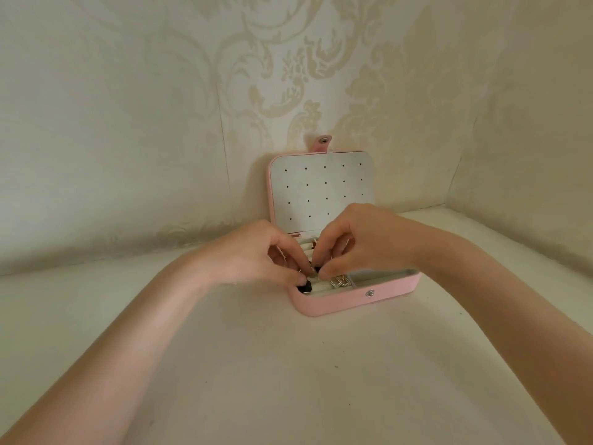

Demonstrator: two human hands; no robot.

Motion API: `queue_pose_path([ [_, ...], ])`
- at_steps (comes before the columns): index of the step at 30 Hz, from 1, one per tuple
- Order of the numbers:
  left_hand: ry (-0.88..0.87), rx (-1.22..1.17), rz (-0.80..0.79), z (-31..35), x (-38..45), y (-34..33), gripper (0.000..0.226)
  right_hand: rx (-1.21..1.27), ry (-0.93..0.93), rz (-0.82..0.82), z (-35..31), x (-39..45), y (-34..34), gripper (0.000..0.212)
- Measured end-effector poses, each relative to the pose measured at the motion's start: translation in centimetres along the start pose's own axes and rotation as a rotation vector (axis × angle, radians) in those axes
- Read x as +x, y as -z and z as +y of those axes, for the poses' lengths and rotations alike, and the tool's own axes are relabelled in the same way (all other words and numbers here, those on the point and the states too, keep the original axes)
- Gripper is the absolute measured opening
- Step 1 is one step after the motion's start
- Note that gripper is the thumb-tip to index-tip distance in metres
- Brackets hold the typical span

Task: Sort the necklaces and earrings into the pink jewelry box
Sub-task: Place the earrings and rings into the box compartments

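Soft, dim, warm light with faint shadows, no glare; wide-angle bending at the edges, and fine detail looks slightly blurred, perhaps from compression.

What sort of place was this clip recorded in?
Most likely a room in a home, at a corner: cream damask wallpaper on two meeting walls, a pale cloth-covered surface below, and an open pink jewelry box set against the wall.
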State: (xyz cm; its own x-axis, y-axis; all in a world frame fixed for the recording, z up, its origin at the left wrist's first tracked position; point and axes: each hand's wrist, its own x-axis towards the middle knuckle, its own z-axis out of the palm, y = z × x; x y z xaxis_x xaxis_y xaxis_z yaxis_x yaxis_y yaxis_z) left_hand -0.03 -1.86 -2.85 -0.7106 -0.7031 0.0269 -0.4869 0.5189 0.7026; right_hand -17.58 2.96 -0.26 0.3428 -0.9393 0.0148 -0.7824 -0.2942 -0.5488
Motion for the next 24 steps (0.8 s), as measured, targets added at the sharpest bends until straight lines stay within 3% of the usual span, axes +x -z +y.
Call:
queue_pose_path([
  [11, 0.010, 0.001, 0.014, -0.1, 0.2, -0.4, 0.019, -0.180, 0.021, -0.023, -0.1, 0.4, -1.1, 0.009],
  [24, 0.012, 0.022, 0.037, -0.6, 0.5, -0.7, 0.020, -0.179, 0.020, -0.002, 0.0, 0.7, -1.7, 0.009],
])
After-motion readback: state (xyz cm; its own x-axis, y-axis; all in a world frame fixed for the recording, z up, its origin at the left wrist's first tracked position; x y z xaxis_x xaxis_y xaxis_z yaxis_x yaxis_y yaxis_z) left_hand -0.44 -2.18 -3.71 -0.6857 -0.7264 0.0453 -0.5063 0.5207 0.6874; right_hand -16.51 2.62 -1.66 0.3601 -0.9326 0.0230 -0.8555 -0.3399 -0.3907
